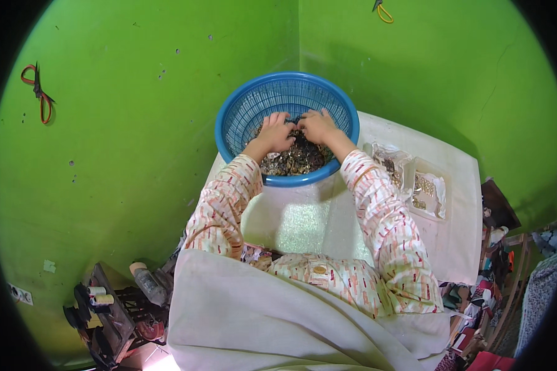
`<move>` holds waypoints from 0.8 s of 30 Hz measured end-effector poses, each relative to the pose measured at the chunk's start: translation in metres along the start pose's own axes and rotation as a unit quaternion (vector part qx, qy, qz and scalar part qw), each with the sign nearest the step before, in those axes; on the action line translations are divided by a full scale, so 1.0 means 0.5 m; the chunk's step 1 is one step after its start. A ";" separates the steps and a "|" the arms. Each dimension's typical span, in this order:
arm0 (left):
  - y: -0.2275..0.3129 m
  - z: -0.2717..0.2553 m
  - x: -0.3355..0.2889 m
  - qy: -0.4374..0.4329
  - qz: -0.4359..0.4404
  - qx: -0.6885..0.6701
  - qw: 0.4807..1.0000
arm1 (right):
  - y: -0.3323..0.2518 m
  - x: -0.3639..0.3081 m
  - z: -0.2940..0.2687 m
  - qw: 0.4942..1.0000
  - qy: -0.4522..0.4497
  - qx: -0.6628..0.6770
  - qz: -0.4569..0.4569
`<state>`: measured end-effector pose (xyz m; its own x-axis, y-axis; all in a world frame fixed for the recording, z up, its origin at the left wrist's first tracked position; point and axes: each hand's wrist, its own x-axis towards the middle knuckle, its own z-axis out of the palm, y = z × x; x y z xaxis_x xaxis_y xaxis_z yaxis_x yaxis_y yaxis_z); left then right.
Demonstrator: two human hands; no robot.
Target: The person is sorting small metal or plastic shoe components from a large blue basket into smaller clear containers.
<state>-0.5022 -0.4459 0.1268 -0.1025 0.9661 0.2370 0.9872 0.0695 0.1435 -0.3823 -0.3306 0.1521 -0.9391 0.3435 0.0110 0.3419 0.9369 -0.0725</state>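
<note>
A: Look where?
B: On the table [461, 256], before the corner [299, 49] — see the basket [291, 181], with left hand [277, 133], right hand [319, 128] and heap [297, 156] inside.
A: And rightward?
B: Spot the open box [428, 214] — with wrapping [399, 156] between it and the basket.

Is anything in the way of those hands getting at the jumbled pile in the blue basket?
Nothing visible. The left hand and right hand are both inside the blue plastic basket, at the pile of small dark and gold-toned pieces. The rim surrounds the pile, but both arms pass over it.

Red-handled scissors [38, 91] on green wall [124, 136]
</note>
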 end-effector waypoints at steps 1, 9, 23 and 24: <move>-0.013 0.006 0.016 -0.018 -0.010 0.010 1.000 | -0.004 0.020 0.006 1.000 -0.001 -0.004 0.003; -0.097 0.057 0.087 -0.168 -0.088 0.045 0.981 | 0.011 0.149 0.085 0.996 -0.081 0.040 -0.021; -0.177 0.128 0.151 -0.391 -0.093 -0.070 0.913 | 0.045 0.246 0.200 0.956 -0.285 -0.065 0.014; -0.187 0.136 0.149 -0.375 -0.098 -0.075 0.919 | 0.041 0.253 0.204 0.955 -0.289 -0.065 0.009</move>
<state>-0.5940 -0.3635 0.0654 -0.1078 0.8421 -0.5285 0.9250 0.2797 0.2571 -0.4976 -0.2747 0.0501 -0.7822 0.3024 -0.5448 0.3251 0.9440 0.0572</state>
